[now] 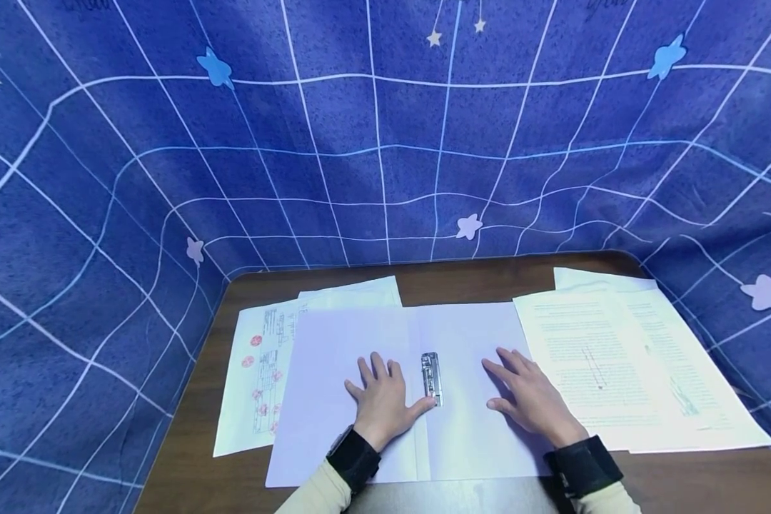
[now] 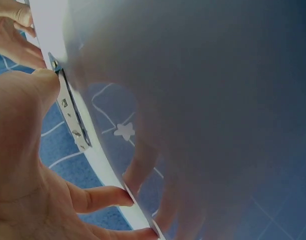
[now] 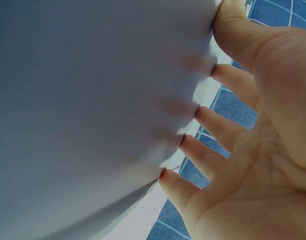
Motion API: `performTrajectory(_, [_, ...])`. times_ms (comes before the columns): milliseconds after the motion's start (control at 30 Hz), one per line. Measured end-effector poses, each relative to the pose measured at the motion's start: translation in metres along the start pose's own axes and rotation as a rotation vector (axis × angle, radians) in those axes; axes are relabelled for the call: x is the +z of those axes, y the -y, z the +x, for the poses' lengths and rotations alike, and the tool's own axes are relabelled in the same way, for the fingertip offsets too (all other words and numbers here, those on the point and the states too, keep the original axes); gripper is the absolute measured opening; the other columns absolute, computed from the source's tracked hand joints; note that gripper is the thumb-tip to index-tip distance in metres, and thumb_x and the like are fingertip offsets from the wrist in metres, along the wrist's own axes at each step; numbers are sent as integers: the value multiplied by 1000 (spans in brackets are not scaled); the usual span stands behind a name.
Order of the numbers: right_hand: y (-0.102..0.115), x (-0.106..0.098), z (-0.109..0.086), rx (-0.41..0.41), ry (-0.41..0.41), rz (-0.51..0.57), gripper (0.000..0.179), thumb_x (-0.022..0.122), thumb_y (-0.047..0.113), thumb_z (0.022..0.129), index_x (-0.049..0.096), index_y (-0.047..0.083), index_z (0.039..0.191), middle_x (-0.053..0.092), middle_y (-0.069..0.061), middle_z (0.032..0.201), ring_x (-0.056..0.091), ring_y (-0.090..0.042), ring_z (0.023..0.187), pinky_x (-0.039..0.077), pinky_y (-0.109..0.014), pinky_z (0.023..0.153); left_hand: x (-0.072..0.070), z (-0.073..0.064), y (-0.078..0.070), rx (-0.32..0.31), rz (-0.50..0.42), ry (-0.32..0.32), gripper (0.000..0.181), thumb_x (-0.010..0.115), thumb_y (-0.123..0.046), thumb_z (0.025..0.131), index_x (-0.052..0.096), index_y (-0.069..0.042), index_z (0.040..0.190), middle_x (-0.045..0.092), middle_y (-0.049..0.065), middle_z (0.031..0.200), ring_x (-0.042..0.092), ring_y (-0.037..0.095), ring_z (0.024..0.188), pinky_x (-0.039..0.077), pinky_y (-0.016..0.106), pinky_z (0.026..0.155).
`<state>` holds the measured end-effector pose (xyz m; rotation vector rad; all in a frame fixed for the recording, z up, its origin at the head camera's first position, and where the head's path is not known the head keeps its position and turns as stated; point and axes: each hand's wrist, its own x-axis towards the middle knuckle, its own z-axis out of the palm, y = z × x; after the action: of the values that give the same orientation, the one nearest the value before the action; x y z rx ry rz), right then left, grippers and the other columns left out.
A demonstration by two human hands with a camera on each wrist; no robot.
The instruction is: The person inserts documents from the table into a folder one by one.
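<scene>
A pale lilac file folder (image 1: 469,328) lies spread flat on the table, with a metal lever clip (image 1: 431,377) fixed just right of its spine. My left hand (image 1: 385,407) rests on the left cover, fingers spread. Its thumb reaches over the spine to the lower end of the clip, and in the left wrist view the thumb tip overlaps the end of the metal clip (image 2: 72,112). On the right cover lies my right hand (image 1: 533,396), fingers apart. In the right wrist view its fingertips (image 3: 203,111) touch the folder surface (image 3: 93,100).
Left of the folder, partly under it, are printed sheets (image 1: 247,385) with red round stamps. Another stack of printed pages (image 1: 617,357) overlaps the folder's right edge. The dark wooden table (image 1: 462,278) ends against a blue star-patterned cloth (image 1: 334,171).
</scene>
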<state>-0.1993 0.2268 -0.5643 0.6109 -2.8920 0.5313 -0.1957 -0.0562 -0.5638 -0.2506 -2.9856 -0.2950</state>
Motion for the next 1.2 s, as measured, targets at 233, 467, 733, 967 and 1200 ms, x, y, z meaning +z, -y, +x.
performTrajectory(233, [-1, -3, 2, 9, -5, -5, 70, 87, 35, 82, 62, 8, 142, 50, -28, 148, 43, -54, 138, 37, -66, 108, -2, 4, -4, 1, 39, -19, 108, 66, -84, 75, 61, 9, 131, 45, 42, 141, 41, 66, 131, 39, 86, 82])
performTrajectory(467, [0, -1, 1, 12, -13, -1, 69, 87, 34, 82, 63, 8, 141, 51, -27, 148, 43, -54, 138, 37, -66, 108, -3, 5, -3, -11, 25, 2, 108, 65, -85, 75, 61, 6, 133, 43, 42, 143, 39, 66, 133, 37, 87, 84])
performTrajectory(733, [0, 0, 1, 0, -12, 4, 69, 87, 35, 81, 64, 8, 140, 51, -27, 148, 44, -53, 137, 38, -65, 108, 1, 3, -1, -14, -37, 49, 96, 66, -81, 78, 57, -12, 144, 36, 48, 145, 31, 71, 134, 29, 91, 85])
performTrajectory(967, [-2, -2, 0, -6, -23, -13, 69, 88, 35, 80, 65, 8, 139, 52, -27, 147, 45, -54, 136, 39, -64, 107, 1, 2, -2, 2, -43, 70, 91, 61, -81, 82, 56, -16, 145, 33, 49, 146, 28, 72, 135, 27, 92, 85])
performTrajectory(1200, [-3, -1, -1, -15, -19, -2, 69, 88, 35, 80, 65, 8, 139, 52, -28, 147, 45, -54, 136, 39, -65, 107, 2, -3, 0, 34, -97, 88, 70, 59, -72, 90, 55, -29, 145, 28, 51, 148, 23, 73, 136, 23, 93, 86])
